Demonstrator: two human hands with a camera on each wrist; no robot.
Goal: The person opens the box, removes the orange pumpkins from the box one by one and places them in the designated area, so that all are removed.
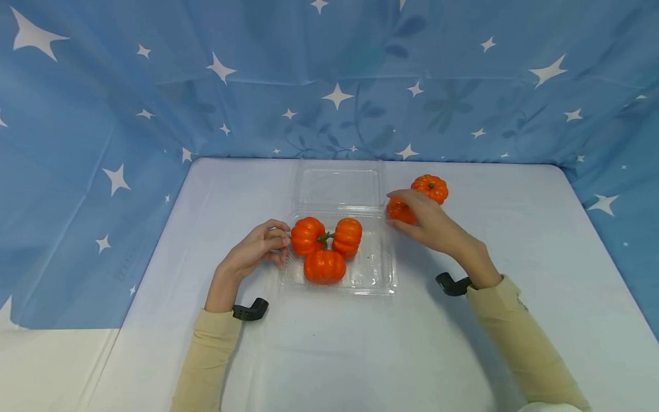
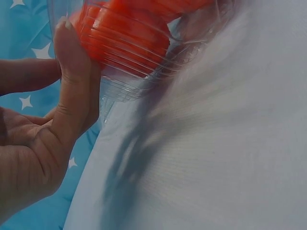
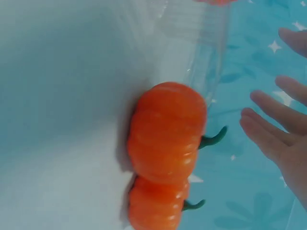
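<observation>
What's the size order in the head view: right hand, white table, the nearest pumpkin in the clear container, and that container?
1. White table
2. Clear container
3. Right hand
4. Nearest pumpkin in it

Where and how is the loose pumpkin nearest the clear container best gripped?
Probably across the ribbed body of the loose pumpkin, the right hand coming from above, fingers on near and far sides. The clear container lies close on its left, another pumpkin at its far right; the stem, pointing up, looks too thin to hold.
</observation>
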